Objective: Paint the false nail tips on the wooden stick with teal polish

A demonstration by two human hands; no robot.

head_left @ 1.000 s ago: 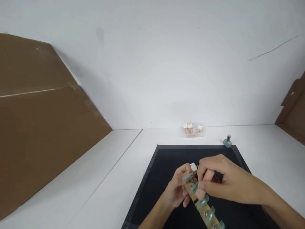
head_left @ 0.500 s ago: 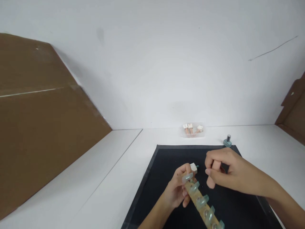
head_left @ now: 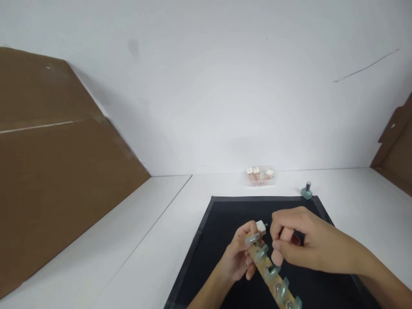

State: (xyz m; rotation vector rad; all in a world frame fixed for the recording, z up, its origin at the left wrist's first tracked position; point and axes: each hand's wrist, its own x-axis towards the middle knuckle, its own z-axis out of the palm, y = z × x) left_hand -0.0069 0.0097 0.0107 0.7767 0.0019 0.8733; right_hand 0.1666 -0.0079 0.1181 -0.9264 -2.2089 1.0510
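Observation:
My left hand (head_left: pixel 240 251) is closed around the upper end of a yellowish strip (head_left: pixel 271 281). The strip slants toward the lower edge of the view, with several clear greenish nail-shaped tips (head_left: pixel 282 289) sticking out sideways along it. Just beyond my left fingertips is a white block (head_left: pixel 261 227) with a small teal stub; I cannot tell whether the hand holds it too. My right hand (head_left: pixel 302 242) pinches a peach-pink stick-like piece (head_left: pixel 277 257) between thumb and bent fingers. Its lower end is close to the middle tips, and contact cannot be made out.
A black mat (head_left: pixel 238 210) lies under both hands on the white table (head_left: pixel 154 253). Behind it, a clear box (head_left: pixel 261 182) holds white blocks with peach-pink stems. A teal base with a metal post (head_left: pixel 307 191) stands at the mat's far right corner. Brown cardboard (head_left: pixel 64 171) rises at left.
My right hand has moved slightly left and down, bringing the peach-pink piece closer to the strip. My left hand and the strip have stayed nearly still.

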